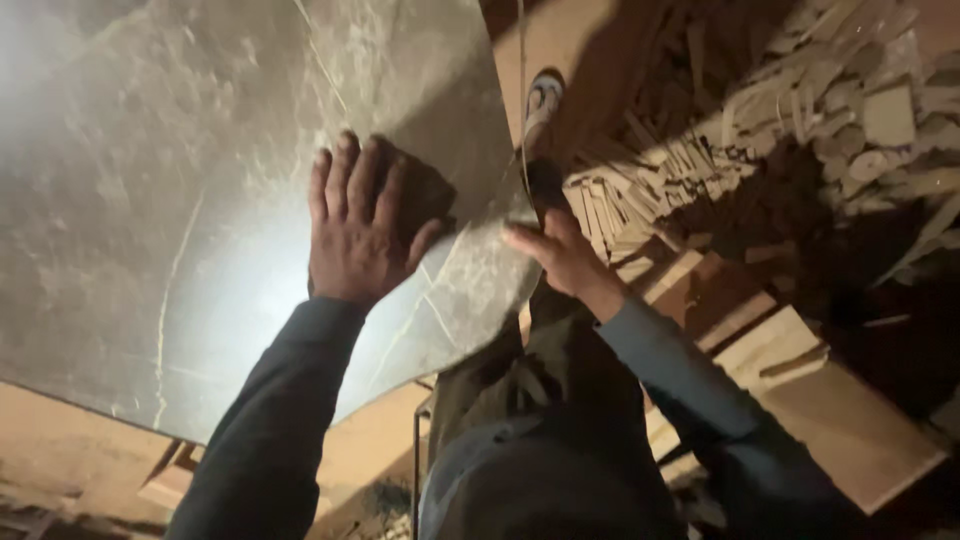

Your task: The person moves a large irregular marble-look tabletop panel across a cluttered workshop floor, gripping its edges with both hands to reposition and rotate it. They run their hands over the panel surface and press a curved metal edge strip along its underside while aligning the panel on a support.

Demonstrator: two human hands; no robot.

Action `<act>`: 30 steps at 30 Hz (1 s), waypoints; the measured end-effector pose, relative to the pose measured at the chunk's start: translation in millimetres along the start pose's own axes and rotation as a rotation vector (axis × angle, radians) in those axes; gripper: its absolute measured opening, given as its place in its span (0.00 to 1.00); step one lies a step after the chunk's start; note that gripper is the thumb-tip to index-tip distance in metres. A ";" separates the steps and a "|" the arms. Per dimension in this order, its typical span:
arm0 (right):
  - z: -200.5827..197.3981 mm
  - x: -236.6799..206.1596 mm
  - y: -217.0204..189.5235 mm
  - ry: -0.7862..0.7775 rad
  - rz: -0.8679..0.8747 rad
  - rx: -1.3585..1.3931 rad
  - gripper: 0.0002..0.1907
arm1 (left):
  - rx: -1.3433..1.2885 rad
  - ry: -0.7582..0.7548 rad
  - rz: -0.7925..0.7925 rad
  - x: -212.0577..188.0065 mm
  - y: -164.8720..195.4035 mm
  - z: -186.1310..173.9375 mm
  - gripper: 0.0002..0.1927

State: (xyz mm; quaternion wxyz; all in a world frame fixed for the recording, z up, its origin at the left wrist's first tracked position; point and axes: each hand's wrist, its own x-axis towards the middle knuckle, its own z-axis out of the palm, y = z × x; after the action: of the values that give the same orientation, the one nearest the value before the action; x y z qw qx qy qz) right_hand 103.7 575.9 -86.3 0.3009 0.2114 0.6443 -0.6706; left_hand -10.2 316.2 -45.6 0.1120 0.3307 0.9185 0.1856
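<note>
A large grey sheet (180,200) with pale marble-like veins and a bright glare fills the left of the head view. My left hand (355,225) lies flat on it, fingers spread, pressing a dark pad (425,190) against the surface near the sheet's right edge. My right hand (560,255) grips that right edge of the sheet with thumb on top and fingers wrapped under it. Both arms wear dark long sleeves. My foot in a pale shoe (543,105) shows beyond the edge.
A heap of pale wood offcuts (800,120) covers the floor at upper right. Flat wooden boards (810,390) lie to the right of my legs. More wood scraps (170,480) sit under the sheet's lower edge at bottom left.
</note>
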 end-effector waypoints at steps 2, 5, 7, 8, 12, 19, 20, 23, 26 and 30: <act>-1.1 0.6 -0.3 -0.007 -0.029 0.091 0.16 | 0.003 0.009 0.004 -0.1 -0.7 0.2 0.39; -2.8 0.3 0.4 -0.012 0.001 0.073 0.16 | 0.019 -0.003 0.003 0.0 -1.5 1.0 0.39; -3.2 -0.5 1.2 -0.002 0.038 0.035 0.17 | 0.031 -0.014 0.007 -0.2 -1.9 1.6 0.39; -3.0 -0.8 1.4 0.002 0.050 0.028 0.18 | 0.028 -0.016 0.006 -0.2 -2.0 1.9 0.39; -0.2 -1.2 1.5 0.006 -0.004 0.113 0.13 | 0.019 -0.024 -0.003 -0.8 -2.4 1.8 0.39; 3.0 -3.2 7.0 0.042 0.055 0.138 0.15 | 0.012 0.001 0.014 -0.3 -2.9 0.4 0.39; 2.6 -3.6 9.5 0.034 0.006 0.128 0.15 | 0.010 0.003 0.013 -0.2 -3.1 0.5 0.39; 1.7 -5.1 18.0 0.121 0.082 -0.031 0.19 | 0.003 -0.009 -0.002 -0.7 -3.8 1.2 0.39; 1.4 -5.2 21.6 0.162 0.188 -0.253 0.24 | 0.010 -0.036 -0.016 -1.5 -5.4 2.8 0.38; 0.4 -2.5 10.0 0.026 -0.075 -0.079 0.23 | 0.030 -0.052 0.006 -2.6 -8.2 6.4 0.38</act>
State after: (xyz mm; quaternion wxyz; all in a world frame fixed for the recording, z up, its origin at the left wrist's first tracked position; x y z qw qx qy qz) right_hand 112.4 576.0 -92.0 0.2752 0.1836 0.6817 -0.6526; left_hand -10.8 310.3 -54.6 0.1303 0.3397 0.9170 0.1637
